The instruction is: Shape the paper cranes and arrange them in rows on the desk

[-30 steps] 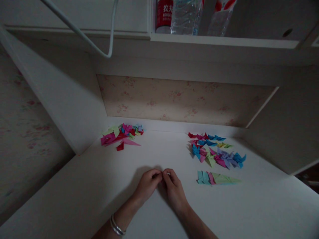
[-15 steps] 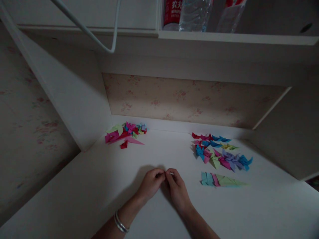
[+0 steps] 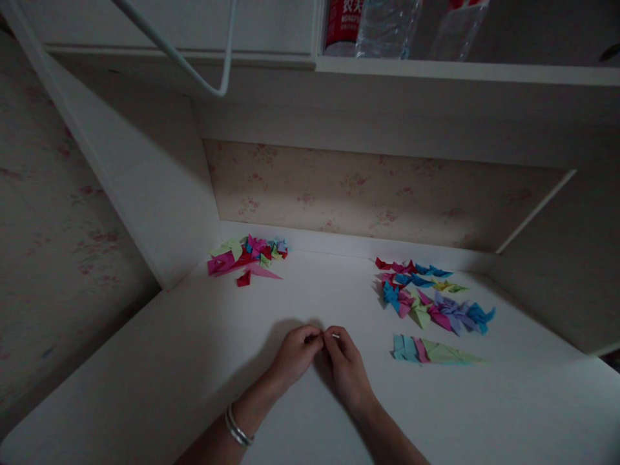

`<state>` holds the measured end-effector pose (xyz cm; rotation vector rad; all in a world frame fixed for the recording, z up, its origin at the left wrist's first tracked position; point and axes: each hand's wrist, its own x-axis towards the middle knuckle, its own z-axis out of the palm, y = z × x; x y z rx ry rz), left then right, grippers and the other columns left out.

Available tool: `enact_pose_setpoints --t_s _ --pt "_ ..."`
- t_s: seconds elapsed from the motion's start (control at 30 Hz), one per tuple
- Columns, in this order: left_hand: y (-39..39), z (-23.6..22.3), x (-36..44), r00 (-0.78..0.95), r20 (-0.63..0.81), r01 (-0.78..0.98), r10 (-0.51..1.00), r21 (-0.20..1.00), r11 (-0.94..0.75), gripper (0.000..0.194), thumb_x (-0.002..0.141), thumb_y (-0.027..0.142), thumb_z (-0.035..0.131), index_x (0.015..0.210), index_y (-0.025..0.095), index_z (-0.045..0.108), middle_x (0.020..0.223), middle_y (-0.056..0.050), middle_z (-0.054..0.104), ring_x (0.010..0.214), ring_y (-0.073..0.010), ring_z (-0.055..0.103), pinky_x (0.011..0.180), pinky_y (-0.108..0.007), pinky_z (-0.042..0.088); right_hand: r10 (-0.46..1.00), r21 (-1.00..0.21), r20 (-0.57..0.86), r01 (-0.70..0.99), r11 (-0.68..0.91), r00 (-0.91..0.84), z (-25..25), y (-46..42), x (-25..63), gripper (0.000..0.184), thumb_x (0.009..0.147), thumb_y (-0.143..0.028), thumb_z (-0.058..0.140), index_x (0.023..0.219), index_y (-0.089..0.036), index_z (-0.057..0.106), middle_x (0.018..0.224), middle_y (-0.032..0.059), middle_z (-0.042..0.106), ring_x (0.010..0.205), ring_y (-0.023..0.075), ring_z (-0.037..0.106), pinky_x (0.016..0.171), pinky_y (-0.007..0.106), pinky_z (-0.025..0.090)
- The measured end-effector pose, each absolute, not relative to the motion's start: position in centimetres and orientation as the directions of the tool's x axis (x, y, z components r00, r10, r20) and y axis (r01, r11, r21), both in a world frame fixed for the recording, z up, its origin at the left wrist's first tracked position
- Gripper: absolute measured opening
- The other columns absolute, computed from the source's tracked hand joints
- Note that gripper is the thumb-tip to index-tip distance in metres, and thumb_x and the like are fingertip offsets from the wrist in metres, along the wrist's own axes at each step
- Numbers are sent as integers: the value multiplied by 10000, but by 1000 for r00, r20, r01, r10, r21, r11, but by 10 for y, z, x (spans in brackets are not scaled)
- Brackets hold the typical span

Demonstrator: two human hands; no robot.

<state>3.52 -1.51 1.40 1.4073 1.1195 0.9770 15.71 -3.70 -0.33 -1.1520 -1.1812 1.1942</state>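
My left hand [image 3: 295, 352] and my right hand [image 3: 345, 361] rest together on the white desk [image 3: 194, 361], fingertips pinched against each other. Between them shows a tiny pale piece [image 3: 335, 336], too small to name. A silver bracelet [image 3: 237, 427] is on my left wrist. To the right of my hands lies a row of joined folded paper pieces [image 3: 433, 351] in teal, pink and green. Behind it sits a heap of folded paper pieces [image 3: 431, 294] in several colours. A second heap of coloured paper pieces [image 3: 246, 256] lies at the back left.
The desk sits in an alcove with a floral back panel [image 3: 358, 194] and side walls close on both sides. A shelf [image 3: 460, 70] above holds plastic bottles [image 3: 382, 26]. A white bar [image 3: 194, 64] hangs at upper left.
The view has shifted slightly, so everything sits a little further right and lower. My hands stay pinched together in the same place on the desk.
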Motion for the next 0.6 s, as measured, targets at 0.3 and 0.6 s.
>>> enact_pose_setpoints --t_s 0.3,0.6 --pt "-4 8 31 163 -73 -49 984 995 82 172 754 313 532 742 149 582 569 48 472 428 -73 393 402 -205 255 986 -900 141 404 167 -93 13 19 157 293 880 -420 414 878 -191 596 665 -6 601 582 130 536 535 219 391" --pt "5 5 25 53 -177 -281 983 942 185 193 703 298 552 824 150 581 608 41 496 421 -62 395 382 -193 260 943 -585 40 757 291 -332 36 131 78 155 819 -255 544 861 -172 668 942 71 688 912 199 613 767 258 429"
